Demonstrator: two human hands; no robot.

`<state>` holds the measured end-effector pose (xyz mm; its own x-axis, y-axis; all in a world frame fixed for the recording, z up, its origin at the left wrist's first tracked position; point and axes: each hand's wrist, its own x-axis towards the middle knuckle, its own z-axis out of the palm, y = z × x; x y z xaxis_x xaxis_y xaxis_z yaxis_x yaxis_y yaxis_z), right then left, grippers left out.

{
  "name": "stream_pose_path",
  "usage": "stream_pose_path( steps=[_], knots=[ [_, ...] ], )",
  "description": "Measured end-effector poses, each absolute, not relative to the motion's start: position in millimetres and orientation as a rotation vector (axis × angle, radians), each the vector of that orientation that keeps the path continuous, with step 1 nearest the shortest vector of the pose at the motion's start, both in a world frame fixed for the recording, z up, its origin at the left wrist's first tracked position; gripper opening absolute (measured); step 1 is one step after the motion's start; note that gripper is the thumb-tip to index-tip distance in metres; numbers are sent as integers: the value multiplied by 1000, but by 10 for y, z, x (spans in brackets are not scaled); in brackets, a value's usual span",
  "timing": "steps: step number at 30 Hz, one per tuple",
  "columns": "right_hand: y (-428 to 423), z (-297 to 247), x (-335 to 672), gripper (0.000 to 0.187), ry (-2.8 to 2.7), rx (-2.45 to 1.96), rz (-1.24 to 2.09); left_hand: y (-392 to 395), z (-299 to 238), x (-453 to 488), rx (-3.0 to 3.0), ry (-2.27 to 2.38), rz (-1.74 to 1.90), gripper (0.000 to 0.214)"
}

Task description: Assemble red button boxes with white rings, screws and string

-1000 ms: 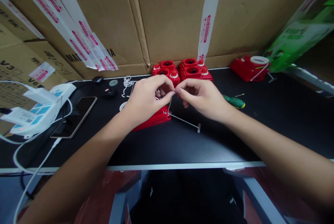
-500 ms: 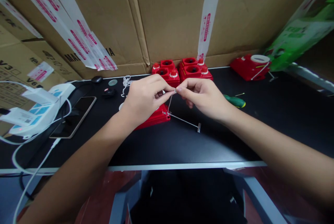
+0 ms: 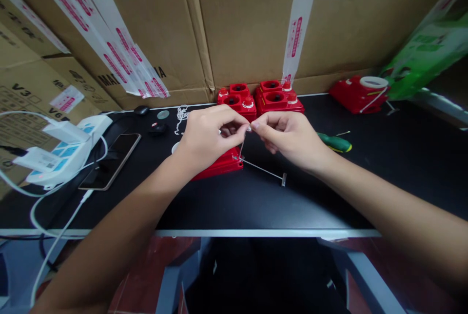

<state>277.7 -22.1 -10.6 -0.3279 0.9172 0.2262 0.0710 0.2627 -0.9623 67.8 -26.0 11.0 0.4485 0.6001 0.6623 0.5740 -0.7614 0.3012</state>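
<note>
My left hand (image 3: 215, 131) and my right hand (image 3: 287, 131) meet fingertip to fingertip over the bench. Between their pinched thumbs and forefingers is a small pale piece (image 3: 249, 129) at the upper end of a thin cord (image 3: 241, 148). The cord runs down to the corner of a red housing (image 3: 223, 162), which my left hand partly covers. From that same corner a second thin line stretches right along the bench to a small metal crossbar (image 3: 283, 179). The exact shape of the pinched piece is hidden by my fingers.
Several red housings (image 3: 280, 104) stand at the back against a cardboard box (image 3: 241, 26). A green screwdriver (image 3: 336, 143) lies right of my hand; another red housing (image 3: 360, 94) sits farther right. At left are a phone (image 3: 111, 163), power strip (image 3: 73, 150) and cables.
The view has shifted slightly, so everything sits a little farther right. Both hands keep their pinch at the cord's end, with only slight finger movement.
</note>
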Motion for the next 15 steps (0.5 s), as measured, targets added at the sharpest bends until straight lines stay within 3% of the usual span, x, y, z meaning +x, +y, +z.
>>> stream_pose_path(
  steps=[15],
  knots=[
    [-227, -123, 2768, 48, -1596, -953, 1386, -188, 167, 534, 3134, 857, 937, 21]
  ],
)
